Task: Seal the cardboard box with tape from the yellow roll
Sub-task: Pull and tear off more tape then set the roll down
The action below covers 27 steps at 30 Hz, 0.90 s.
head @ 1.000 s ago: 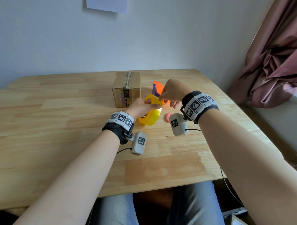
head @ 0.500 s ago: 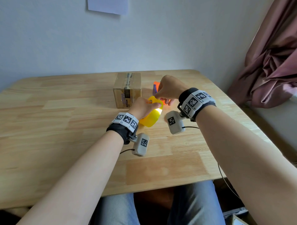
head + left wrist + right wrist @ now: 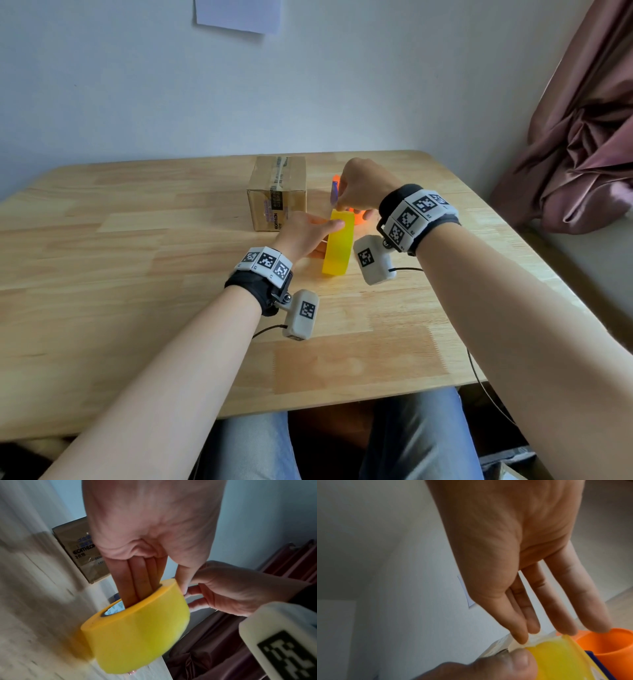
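The cardboard box (image 3: 277,192) stands at the far middle of the table, old tape along its top seam. In front of it, to the right, the yellow tape roll (image 3: 339,246) stands on its edge on the wood. My left hand (image 3: 329,229) grips it, with fingers (image 3: 137,577) pushed through the core and the thumb on the outer rim. My right hand (image 3: 339,207) reaches over the roll's top. In the right wrist view its thumb and forefinger pinch the pale tape end (image 3: 522,642) at the roll's (image 3: 565,660) top edge.
An orange plastic piece (image 3: 358,217) and a blue part (image 3: 334,195) sit just behind the roll, under my right hand. A pink curtain (image 3: 582,137) hangs beyond the table's right edge (image 3: 496,274). The wall is close behind the box.
The roll has turned from tilted to upright on its edge. My right hand has shifted onto the roll's top and now pinches the tape end.
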Available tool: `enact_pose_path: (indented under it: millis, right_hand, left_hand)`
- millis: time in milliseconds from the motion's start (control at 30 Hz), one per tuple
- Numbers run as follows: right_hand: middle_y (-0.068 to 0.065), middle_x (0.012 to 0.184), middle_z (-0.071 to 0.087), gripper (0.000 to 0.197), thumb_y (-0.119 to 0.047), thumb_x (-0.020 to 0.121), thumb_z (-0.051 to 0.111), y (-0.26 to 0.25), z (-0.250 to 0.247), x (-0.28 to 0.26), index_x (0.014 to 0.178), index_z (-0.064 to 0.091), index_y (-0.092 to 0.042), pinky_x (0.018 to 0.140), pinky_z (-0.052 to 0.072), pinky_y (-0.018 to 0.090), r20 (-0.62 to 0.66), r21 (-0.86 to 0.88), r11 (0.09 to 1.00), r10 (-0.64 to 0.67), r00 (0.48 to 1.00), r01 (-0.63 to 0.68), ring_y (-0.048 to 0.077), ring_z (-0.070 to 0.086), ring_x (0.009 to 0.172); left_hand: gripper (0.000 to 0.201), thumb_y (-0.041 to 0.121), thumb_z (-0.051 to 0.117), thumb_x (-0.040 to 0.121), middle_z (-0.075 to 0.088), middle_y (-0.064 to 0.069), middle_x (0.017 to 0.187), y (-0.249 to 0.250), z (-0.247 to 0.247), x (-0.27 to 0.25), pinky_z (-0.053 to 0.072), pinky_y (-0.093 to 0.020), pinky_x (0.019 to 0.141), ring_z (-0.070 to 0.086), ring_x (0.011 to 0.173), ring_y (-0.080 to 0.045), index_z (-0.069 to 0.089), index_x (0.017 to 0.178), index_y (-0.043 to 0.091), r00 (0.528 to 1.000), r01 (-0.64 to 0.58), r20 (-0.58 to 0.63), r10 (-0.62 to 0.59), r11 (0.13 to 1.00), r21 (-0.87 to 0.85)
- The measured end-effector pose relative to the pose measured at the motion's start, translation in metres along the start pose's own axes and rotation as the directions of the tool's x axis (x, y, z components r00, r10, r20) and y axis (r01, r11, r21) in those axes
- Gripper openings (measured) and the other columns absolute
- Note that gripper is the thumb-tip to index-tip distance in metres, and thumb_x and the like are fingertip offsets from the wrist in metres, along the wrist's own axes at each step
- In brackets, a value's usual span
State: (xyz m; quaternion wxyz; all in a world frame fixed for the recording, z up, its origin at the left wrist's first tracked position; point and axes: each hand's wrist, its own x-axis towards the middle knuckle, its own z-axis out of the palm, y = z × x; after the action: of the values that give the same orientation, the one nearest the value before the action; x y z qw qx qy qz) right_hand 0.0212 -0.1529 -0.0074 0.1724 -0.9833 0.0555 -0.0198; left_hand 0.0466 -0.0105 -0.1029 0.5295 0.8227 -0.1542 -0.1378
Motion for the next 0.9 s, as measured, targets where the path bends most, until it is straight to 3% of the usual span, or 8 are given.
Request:
enact_pose_path:
  millis: [100,200,300,400,500,633,766,900]
  right_hand:
    - [-0.002,0.069,0.063,0.004,-0.009,0.081,0.076,-0.006,0.002,0.001,0.083,0.073,-0.011,0.054,0.053,0.027,-0.069,-0.109,0.993,-0.051,0.996,0.043,0.014,0.061,0.059]
    - [-0.001,0.080,0.068,0.012,-0.022,0.082,0.081,-0.012,-0.001,0.003,0.090,0.077,-0.015,0.064,0.057,0.031,-0.107,-0.140,0.985,-0.120,0.987,0.105,0.021,0.068,0.078]
    - [-0.001,0.087,0.072,0.012,-0.026,0.085,0.082,-0.011,-0.003,0.004,0.092,0.079,-0.017,0.067,0.051,0.029,-0.116,-0.094,0.980,-0.186,0.976,0.176,0.020,0.068,0.084]
    - [-0.002,0.089,0.074,0.010,-0.025,0.087,0.081,-0.005,0.001,0.004,0.090,0.079,-0.016,0.068,0.046,0.026,-0.158,-0.001,0.974,-0.225,0.962,0.228,0.017,0.068,0.086]
    - [-0.008,0.077,0.067,0.009,-0.026,0.089,0.080,0.001,0.008,0.003,0.084,0.073,-0.021,0.058,0.040,0.020,-0.204,0.079,0.968,-0.217,0.955,0.238,0.012,0.065,0.074]
    - [-0.004,0.070,0.074,0.013,-0.027,0.089,0.080,0.013,0.018,0.005,0.083,0.070,-0.021,0.052,0.044,0.012,-0.245,0.253,0.940,-0.164,0.955,0.227,-0.003,0.065,0.053]
    - [-0.012,0.071,0.072,0.010,-0.023,0.089,0.081,0.018,0.018,0.005,0.087,0.074,-0.016,0.063,0.065,0.033,-0.200,0.370,0.902,-0.157,0.967,0.223,0.006,0.075,0.059]
    - [-0.009,0.077,0.072,0.010,-0.019,0.091,0.079,0.018,0.017,0.005,0.085,0.071,-0.015,0.066,0.066,0.045,-0.168,0.419,0.879,-0.170,0.971,0.226,0.014,0.078,0.061]
  left_hand:
    - [0.039,0.049,0.072,0.084,0.053,-0.002,0.065,0.002,-0.001,0.001,0.038,-0.030,0.067,0.049,0.065,-0.017,0.055,0.070,0.016,0.998,0.026,-0.052,-0.025,1.000,0.012]
    - [0.061,0.040,0.069,0.090,0.025,0.011,0.040,0.009,-0.005,-0.003,0.025,-0.031,0.061,0.028,0.052,-0.014,0.027,0.051,0.019,0.996,0.062,-0.070,-0.063,0.998,-0.007]
    - [0.049,0.055,0.074,0.076,0.052,-0.005,0.064,0.005,-0.007,0.000,0.046,-0.036,0.076,0.053,0.068,-0.023,0.051,0.065,0.013,0.990,0.132,-0.047,-0.135,0.989,-0.066]
    - [0.072,0.066,0.080,0.051,0.075,-0.006,0.100,-0.008,-0.010,0.011,0.054,-0.054,0.095,0.073,0.100,-0.034,0.069,0.088,0.006,0.979,0.187,-0.056,-0.198,0.969,-0.165]
    - [0.085,0.069,0.080,0.048,0.078,-0.012,0.105,-0.009,-0.010,0.010,0.056,-0.053,0.093,0.074,0.100,-0.036,0.074,0.102,0.005,0.975,0.194,-0.066,-0.212,0.958,-0.209]
    - [0.064,0.061,0.081,0.066,0.080,-0.009,0.097,-0.002,-0.013,-0.004,0.061,-0.050,0.086,0.077,0.090,-0.029,0.075,0.103,0.010,0.983,0.154,-0.057,-0.175,0.952,-0.264]
    - [0.057,0.044,0.083,0.078,0.074,-0.011,0.113,-0.001,-0.015,-0.006,0.064,-0.046,0.074,0.077,0.088,-0.031,0.065,0.120,0.010,0.984,0.165,-0.001,-0.176,0.928,-0.334]
    - [0.044,0.041,0.081,0.081,0.063,-0.001,0.123,0.001,-0.018,-0.005,0.062,-0.035,0.069,0.069,0.100,-0.023,0.059,0.114,0.022,0.976,-0.075,-0.216,0.033,0.979,-0.189]
